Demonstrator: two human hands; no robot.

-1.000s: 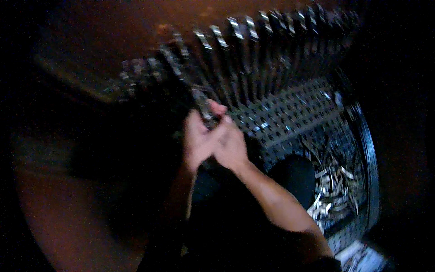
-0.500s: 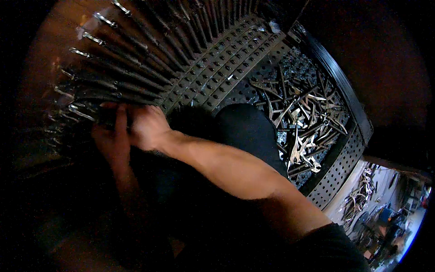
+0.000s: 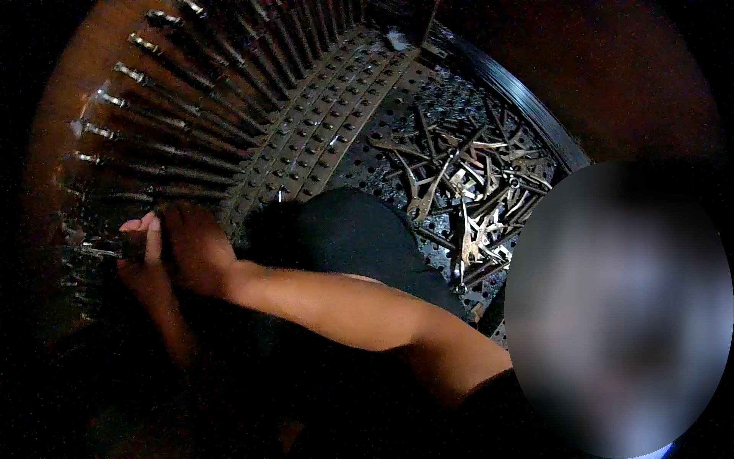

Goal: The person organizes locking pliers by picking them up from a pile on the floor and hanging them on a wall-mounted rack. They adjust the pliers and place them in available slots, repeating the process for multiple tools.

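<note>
My left hand (image 3: 145,264) is at the far left, its fingers raised and pressed close to my right hand (image 3: 200,249). My right hand is closed, its back toward me and its fingers in shadow. What lies between the hands is hidden by darkness and by the fingers. A shiny metal end (image 3: 99,249) shows just left of my left hand. Above the hands is a fanned row of dark rods (image 3: 183,126) with bright metal tips.
A studded rack base (image 3: 306,126) runs along the rods' inner ends. A heap of metal hand tools (image 3: 478,206) lies on a perforated dark floor (image 3: 382,164). My dark-clothed knee (image 3: 359,229) is beside it. A blurred grey oval (image 3: 619,306) covers the lower right.
Both hands have shifted left and down in the picture, still close together. The view has moved, so the rods and tool heap also appear further left. The blurred oval now covers the lower right.
</note>
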